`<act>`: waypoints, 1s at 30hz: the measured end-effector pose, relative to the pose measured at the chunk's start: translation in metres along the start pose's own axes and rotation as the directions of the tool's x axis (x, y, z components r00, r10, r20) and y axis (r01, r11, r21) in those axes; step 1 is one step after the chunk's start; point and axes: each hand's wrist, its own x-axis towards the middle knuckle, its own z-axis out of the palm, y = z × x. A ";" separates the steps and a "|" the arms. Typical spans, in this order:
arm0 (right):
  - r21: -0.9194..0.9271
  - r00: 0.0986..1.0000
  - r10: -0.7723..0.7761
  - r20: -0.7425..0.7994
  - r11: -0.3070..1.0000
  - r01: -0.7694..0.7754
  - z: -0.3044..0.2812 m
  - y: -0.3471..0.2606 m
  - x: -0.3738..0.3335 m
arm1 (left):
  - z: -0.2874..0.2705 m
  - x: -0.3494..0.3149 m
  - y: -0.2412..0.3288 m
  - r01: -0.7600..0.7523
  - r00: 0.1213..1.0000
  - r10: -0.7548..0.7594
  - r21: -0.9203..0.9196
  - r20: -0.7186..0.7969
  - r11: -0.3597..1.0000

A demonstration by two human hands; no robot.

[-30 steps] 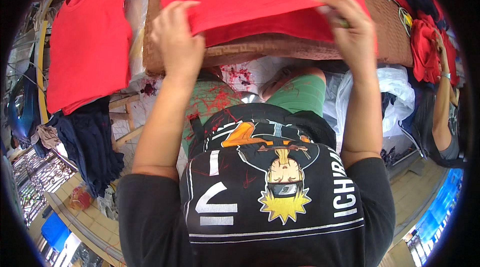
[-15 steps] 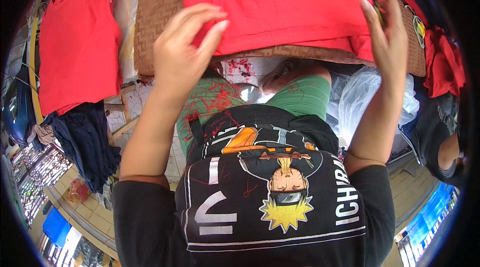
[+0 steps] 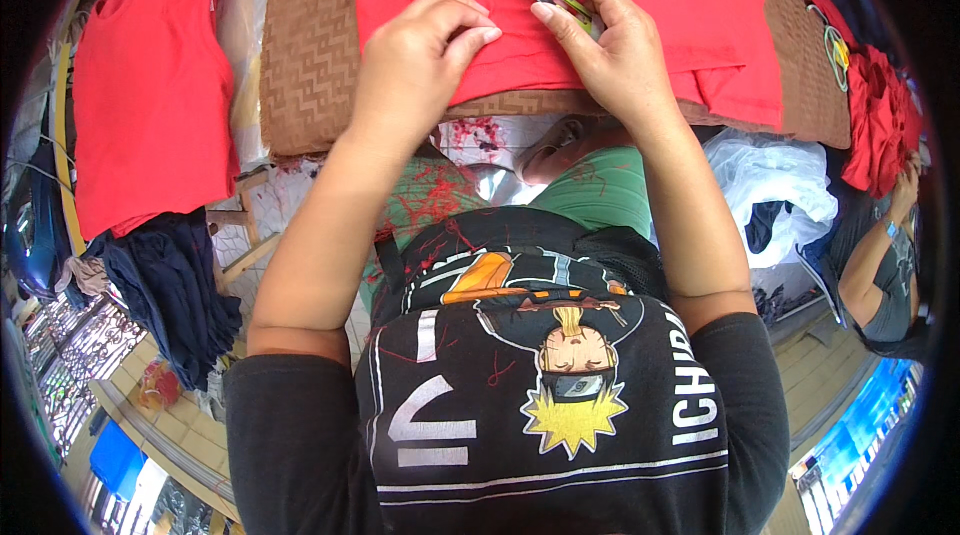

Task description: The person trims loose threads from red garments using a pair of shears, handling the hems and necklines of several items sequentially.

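A red garment (image 3: 690,10) lies spread over a brown zigzag-patterned pad (image 3: 312,55) in front of me. My left hand (image 3: 408,63) is over the garment's left part, thumb and forefinger pinched together. Whatever is between those fingertips is too small to make out. Thread snips (image 3: 572,5) with dark pointed blades and a yellow-green body are held in my right hand (image 3: 622,57). The blades stand apart and point up and left, toward my left hand's fingertips, without touching them.
Another red garment (image 3: 155,85) hangs at the left, above dark blue cloth (image 3: 170,285). Clear plastic bags (image 3: 770,175) lie right of my legs. At the far right, another person's arm (image 3: 872,250) reaches to bunched red cloth (image 3: 880,120). Red thread scraps (image 3: 440,195) cling to my green shorts.
My right hand has swung left with the snips, close to my left hand. My left hand has shifted right and closed into a pinch. The other person's arm has risen to the red cloth.
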 end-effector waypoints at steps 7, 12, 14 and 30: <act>0.190 0.994 0.100 0.043 0.976 -0.106 -0.005 0.006 0.000 | -0.066 -0.001 -0.010 0.182 0.969 0.018 -0.758 0.248 0.627; 0.189 0.997 0.067 0.029 0.979 -0.071 -0.004 0.007 0.000 | -0.012 -0.004 0.017 0.240 0.970 -0.241 -0.126 0.009 0.963; 0.215 0.999 0.035 0.004 0.976 -0.035 -0.002 0.006 0.000 | 0.000 -0.005 0.014 0.120 0.989 -0.108 0.114 -0.101 0.986; 0.087 1.000 0.010 -0.020 0.996 -0.008 -0.003 0.004 -0.001 | -0.037 0.004 0.007 0.316 0.935 -0.193 -0.453 0.299 0.834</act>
